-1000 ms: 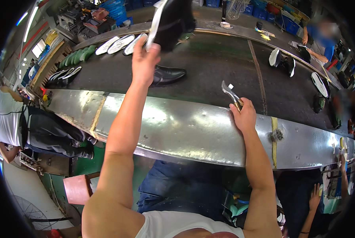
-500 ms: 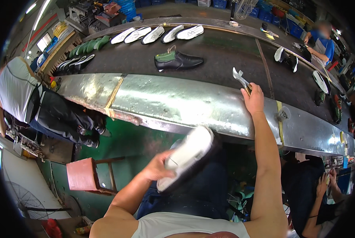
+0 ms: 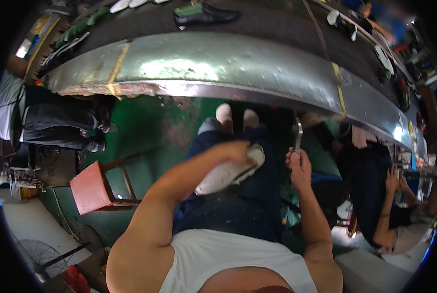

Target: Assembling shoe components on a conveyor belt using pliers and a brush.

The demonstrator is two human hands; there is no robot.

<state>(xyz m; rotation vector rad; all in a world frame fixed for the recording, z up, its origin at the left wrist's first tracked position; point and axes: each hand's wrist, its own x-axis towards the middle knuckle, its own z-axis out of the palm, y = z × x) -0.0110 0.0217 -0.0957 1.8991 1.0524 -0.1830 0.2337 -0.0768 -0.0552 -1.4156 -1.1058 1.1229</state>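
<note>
A shoe [image 3: 221, 178] lies over my dark-trousered lap, its pale underside facing up and its dark upper hidden beneath. My left hand [image 3: 235, 152] reaches across it and is closed on its far right end; the fingers are somewhat blurred. To the right of my lap, my right hand [image 3: 299, 163] grips silver metal lasting pincers [image 3: 298, 134], held upright with the head pointing away from me. The pincers and the shoe are apart.
Ahead runs a metal-edged bench [image 3: 179, 63] carrying a black shoe [image 3: 206, 17] with a green last. At the left are a pink-seated stool [image 3: 94, 188] and a standing person [image 3: 57, 119]. A co-worker's hands [image 3: 393, 180] show at the right.
My right hand has brought the pincers back from the bench to beside my lap. The left hand has shifted to the shoe's far end, and the shoe has lowered onto my lap. The view tilts down.
</note>
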